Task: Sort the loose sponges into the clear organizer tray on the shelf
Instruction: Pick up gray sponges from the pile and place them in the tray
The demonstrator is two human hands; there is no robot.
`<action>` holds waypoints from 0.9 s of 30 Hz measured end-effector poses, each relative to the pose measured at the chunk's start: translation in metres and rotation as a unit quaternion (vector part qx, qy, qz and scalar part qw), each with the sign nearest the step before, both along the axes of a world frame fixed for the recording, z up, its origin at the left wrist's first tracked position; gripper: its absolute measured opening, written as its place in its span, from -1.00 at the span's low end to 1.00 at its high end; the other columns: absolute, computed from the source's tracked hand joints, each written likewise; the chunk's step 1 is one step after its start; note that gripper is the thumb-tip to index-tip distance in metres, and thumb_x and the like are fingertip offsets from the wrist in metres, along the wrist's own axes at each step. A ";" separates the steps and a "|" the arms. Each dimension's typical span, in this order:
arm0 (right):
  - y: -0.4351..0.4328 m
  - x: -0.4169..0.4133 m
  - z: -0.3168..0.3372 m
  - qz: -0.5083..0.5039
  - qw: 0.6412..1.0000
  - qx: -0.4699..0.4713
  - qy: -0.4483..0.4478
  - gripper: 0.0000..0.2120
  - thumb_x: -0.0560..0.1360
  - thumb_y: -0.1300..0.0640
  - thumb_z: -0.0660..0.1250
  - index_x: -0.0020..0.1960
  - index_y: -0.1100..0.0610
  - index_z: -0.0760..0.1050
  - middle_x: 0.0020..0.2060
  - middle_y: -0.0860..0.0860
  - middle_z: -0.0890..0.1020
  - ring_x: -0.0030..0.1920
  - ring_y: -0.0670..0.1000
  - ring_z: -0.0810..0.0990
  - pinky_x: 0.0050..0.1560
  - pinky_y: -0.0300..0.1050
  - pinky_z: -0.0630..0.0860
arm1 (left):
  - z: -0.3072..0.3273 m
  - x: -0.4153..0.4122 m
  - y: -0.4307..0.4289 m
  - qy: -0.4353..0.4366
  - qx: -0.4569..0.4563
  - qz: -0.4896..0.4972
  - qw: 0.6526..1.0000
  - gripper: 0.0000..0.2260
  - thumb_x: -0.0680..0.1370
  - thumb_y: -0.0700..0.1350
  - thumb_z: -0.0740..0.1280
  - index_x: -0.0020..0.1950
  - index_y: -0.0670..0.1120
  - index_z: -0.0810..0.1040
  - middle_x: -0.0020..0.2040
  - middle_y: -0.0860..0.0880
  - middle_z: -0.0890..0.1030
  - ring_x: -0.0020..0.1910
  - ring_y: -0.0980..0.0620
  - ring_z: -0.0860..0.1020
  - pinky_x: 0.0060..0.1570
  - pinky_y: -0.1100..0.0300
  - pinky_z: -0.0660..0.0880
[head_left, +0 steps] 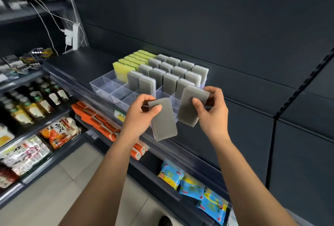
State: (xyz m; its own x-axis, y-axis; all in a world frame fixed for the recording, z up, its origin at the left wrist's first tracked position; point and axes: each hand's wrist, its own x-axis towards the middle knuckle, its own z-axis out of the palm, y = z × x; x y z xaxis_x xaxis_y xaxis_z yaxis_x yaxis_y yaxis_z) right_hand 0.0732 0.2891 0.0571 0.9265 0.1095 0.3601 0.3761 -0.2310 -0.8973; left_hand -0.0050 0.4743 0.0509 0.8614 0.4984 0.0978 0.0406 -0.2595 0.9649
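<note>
Holding one sponge apiece, both hands hang over the front edge of the shelf (81, 63), just before the near right corner of the clear organizer tray (101, 83).

Left hand (141, 111): thumb and fingers pinch the top end of a loose grey sponge (163, 121), which hangs tilted.

Right hand (212, 107): thumb on the face and fingers behind, gripping a second grey sponge (189, 110) by its upper half. Its top edge overlaps the tray's near right compartments; whether it touches them cannot be told.

Tray: stands on the shelf near the front edge and is divided into rows of compartments.
- Left row, toward the back: yellow-green sponges (126, 64), upright.
- Middle and right rows: grey sponges (169, 81), upright, one behind another.

Lower shelves:
- Left: bottles (36, 99), orange packs (94, 117).
- Below the hands: blue packets (191, 186).

Back left corner of the shelf: white power strip (74, 36) with cables.
</note>
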 end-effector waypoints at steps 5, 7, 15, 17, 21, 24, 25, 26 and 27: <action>0.035 0.029 0.000 -0.014 1.000 0.007 -0.011 -0.70 0.47 0.11 0.39 0.10 -0.09 0.34 -0.11 -0.09 0.53 -0.19 -0.05 0.51 -0.15 -0.20 0.49 | 0.007 0.031 0.032 -0.006 0.007 -0.003 1.000 -0.85 0.47 -0.06 0.41 -0.06 0.17 0.49 -0.01 0.09 0.57 -0.03 0.11 0.53 -0.18 0.22 0.45; 0.046 0.039 -0.002 -0.019 1.000 0.003 -0.019 -0.70 0.47 0.11 0.39 0.09 -0.11 0.33 -0.13 -0.14 0.50 -0.21 -0.07 0.49 -0.18 -0.23 0.48 | 0.010 0.043 0.043 -0.014 0.013 -0.003 1.000 -0.84 0.47 -0.06 0.41 -0.06 0.17 0.49 -0.01 0.09 0.58 -0.02 0.09 0.53 -0.13 0.17 0.48; 0.070 0.055 -0.022 -0.027 0.996 -0.076 -0.026 -0.66 0.46 0.11 0.38 0.06 -0.18 0.28 -0.14 -0.25 0.48 -0.26 -0.12 0.48 -0.28 -0.42 0.38 | 0.016 0.070 0.075 -0.057 0.007 -0.022 0.998 -0.79 0.46 -0.11 0.41 -0.06 0.19 0.49 0.02 0.06 0.58 0.01 0.08 0.54 -0.13 0.19 0.49; 0.072 0.056 -0.030 -0.038 0.994 -0.104 -0.024 -0.66 0.47 0.12 0.37 0.10 -0.15 0.29 -0.14 -0.25 0.47 -0.29 -0.09 0.49 -0.27 -0.36 0.39 | 0.017 0.076 0.081 -0.059 0.022 -0.034 0.997 -0.80 0.46 -0.09 0.41 -0.04 0.19 0.48 0.03 0.05 0.58 0.01 0.08 0.54 -0.13 0.19 0.48; 0.077 0.050 -0.042 -0.050 0.987 -0.149 -0.021 -0.65 0.47 0.16 0.37 0.13 -0.09 0.29 -0.17 -0.22 0.44 -0.28 -0.02 0.50 -0.24 -0.18 0.46 | 0.019 0.087 0.089 -0.060 0.043 -0.064 0.995 -0.78 0.46 -0.07 0.41 -0.03 0.22 0.46 0.05 0.06 0.57 0.03 0.07 0.54 -0.11 0.14 0.52; 0.079 0.043 -0.048 -0.065 0.981 -0.180 -0.011 -0.68 0.47 0.17 0.37 0.15 0.01 0.34 -0.09 -0.18 0.44 -0.20 -0.07 0.45 -0.19 -0.18 0.39 | 0.022 0.094 0.093 -0.065 0.061 -0.096 0.991 -0.73 0.45 -0.10 0.42 -0.02 0.25 0.45 0.07 0.09 0.55 0.04 0.10 0.53 -0.10 0.17 0.51; 0.079 0.041 -0.049 -0.078 0.980 -0.184 -0.013 -0.69 0.46 0.18 0.38 0.15 0.04 0.37 -0.07 -0.17 0.43 -0.19 -0.09 0.43 -0.18 -0.20 0.36 | 0.024 0.096 0.094 -0.068 0.067 -0.107 0.990 -0.70 0.46 -0.11 0.41 0.01 0.26 0.44 0.08 0.11 0.54 0.05 0.12 0.52 -0.08 0.18 0.50; 0.081 0.040 -0.048 -0.093 0.978 -0.187 -0.018 -0.69 0.46 0.19 0.39 0.14 0.06 0.39 -0.06 -0.16 0.41 -0.19 -0.10 0.41 -0.18 -0.22 0.34 | 0.025 0.098 0.096 -0.070 0.076 -0.119 0.988 -0.68 0.47 -0.12 0.40 0.05 0.26 0.44 0.11 0.12 0.53 0.05 0.13 0.51 -0.07 0.20 0.49; 0.082 0.039 -0.047 -0.103 0.976 -0.190 -0.022 -0.70 0.45 0.20 0.39 0.13 0.07 0.41 -0.06 -0.16 0.39 -0.18 -0.10 0.40 -0.18 -0.23 0.34 | 0.027 0.100 0.098 -0.067 0.092 -0.129 0.985 -0.66 0.47 -0.13 0.39 0.11 0.25 0.43 0.13 0.12 0.52 0.06 0.13 0.50 -0.05 0.21 0.48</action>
State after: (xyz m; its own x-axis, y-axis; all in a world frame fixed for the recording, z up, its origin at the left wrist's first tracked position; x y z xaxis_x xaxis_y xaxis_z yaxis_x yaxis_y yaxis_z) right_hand 0.1126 0.3712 0.0096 0.9273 0.0563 0.3700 0.3231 -0.6195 -0.7154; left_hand 0.0949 0.5720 0.0775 0.9301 0.2277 0.2882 -0.1750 -0.4149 0.8929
